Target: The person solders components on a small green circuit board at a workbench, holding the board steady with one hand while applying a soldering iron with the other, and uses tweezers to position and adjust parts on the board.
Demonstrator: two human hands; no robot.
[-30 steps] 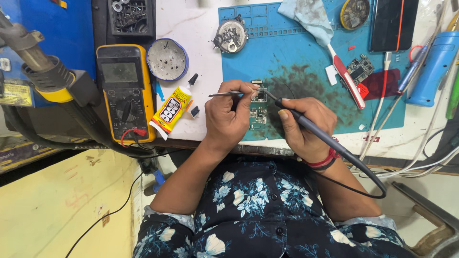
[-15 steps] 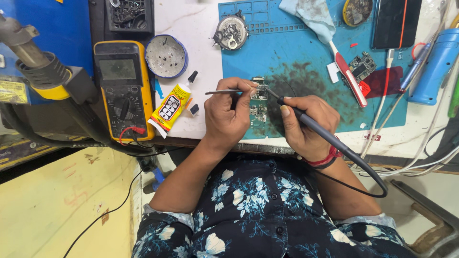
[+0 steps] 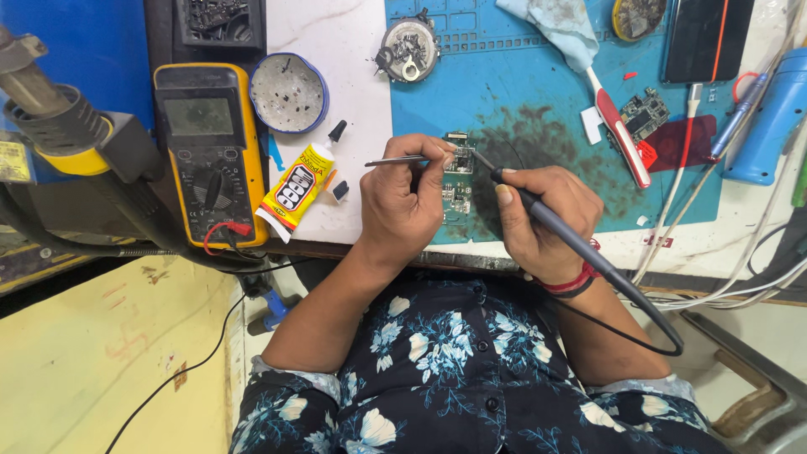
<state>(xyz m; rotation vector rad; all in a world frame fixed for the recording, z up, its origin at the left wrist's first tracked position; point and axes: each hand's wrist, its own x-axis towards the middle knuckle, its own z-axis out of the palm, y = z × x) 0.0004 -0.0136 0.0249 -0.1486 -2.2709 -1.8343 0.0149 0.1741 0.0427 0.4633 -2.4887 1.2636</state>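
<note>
The small circuit board (image 3: 459, 160) lies on the blue work mat (image 3: 538, 101), on a dark stained patch, near the near edge of the bench, and a second small board (image 3: 455, 200) lies just nearer to us. We see the left hand (image 3: 403, 206) closed around thin metal tweezers (image 3: 395, 160), whose tips reach to the board while the other end points to the left. The right hand (image 3: 542, 219) is closed around a black soldering iron (image 3: 538, 210), held like a pen, and its tip (image 3: 479, 157) touches the board at the right side; its cable runs down to the right. To the left, on the white surface, lie a yellow glue tube (image 3: 296, 189), a yellow multimeter (image 3: 210, 151) and a round tin (image 3: 289, 92). At the far side we see a round metal part (image 3: 409, 49), a cloth (image 3: 559, 25) and a dark phone (image 3: 704, 38). To the right lie a red and white brush (image 3: 618, 134), another board (image 3: 643, 113) and a blue tool (image 3: 769, 118).
</note>
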